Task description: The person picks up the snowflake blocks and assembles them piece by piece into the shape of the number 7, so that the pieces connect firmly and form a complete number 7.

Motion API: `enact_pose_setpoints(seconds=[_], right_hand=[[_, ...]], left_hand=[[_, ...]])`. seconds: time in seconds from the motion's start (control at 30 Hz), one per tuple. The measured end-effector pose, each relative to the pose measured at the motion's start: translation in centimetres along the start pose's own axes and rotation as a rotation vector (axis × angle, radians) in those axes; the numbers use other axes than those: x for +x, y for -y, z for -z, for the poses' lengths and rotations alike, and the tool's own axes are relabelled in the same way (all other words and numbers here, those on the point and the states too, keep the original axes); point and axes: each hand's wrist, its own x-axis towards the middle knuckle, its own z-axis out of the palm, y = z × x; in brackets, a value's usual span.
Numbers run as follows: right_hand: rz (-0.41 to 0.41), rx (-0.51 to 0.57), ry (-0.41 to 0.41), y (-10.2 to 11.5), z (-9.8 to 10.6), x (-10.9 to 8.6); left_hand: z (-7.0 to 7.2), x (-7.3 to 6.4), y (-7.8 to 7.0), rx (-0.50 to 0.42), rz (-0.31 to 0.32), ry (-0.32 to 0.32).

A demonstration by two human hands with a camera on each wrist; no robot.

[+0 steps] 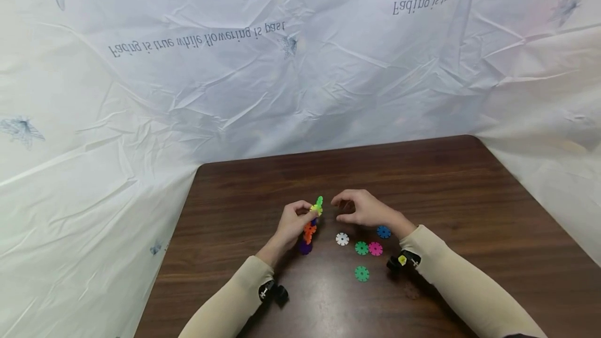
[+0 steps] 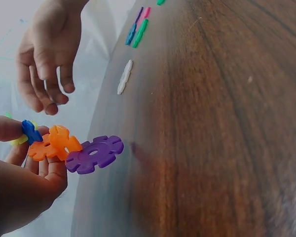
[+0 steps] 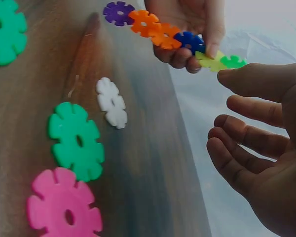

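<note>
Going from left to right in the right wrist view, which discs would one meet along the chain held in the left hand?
Purple disc, first orange disc, second orange disc, dark blue disc, yellow disc, light green disc.

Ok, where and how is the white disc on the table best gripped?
Probably by pinching opposite near and far edges of the white disc, coming from above with the right hand, which is empty and nearby. The disc is thin and lies flat, so its notched rim offers the likeliest hold; the green disc close on its right makes that side tighter.
</note>
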Motion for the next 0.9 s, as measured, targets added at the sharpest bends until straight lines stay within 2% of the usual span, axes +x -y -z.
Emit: enact_pose_setpoints(seconds=[0.23, 0.53, 0.77, 0.9], right_hand=[[0.057, -0.059, 0.072, -0.4, -1.1, -0.3], [0.063, -0.059, 0.184, -0.2, -2.0, -0.7], [0.060, -0.130, 0.269, 0.0, -2.2, -0.7], [0.074, -0.164, 0.295, 0.0, -2.3, -0.7]], left_hand=[[0.0, 0.0, 0.2, -0.012, -0.011, -0.012], [0.2, 0.3, 0.5, -0.001, -0.003, -0.009], [0.2, 0.0, 0.0, -0.004, 0.002, 0.008], [0.2, 0.1, 0.3, -0.004, 0.007, -0.001]])
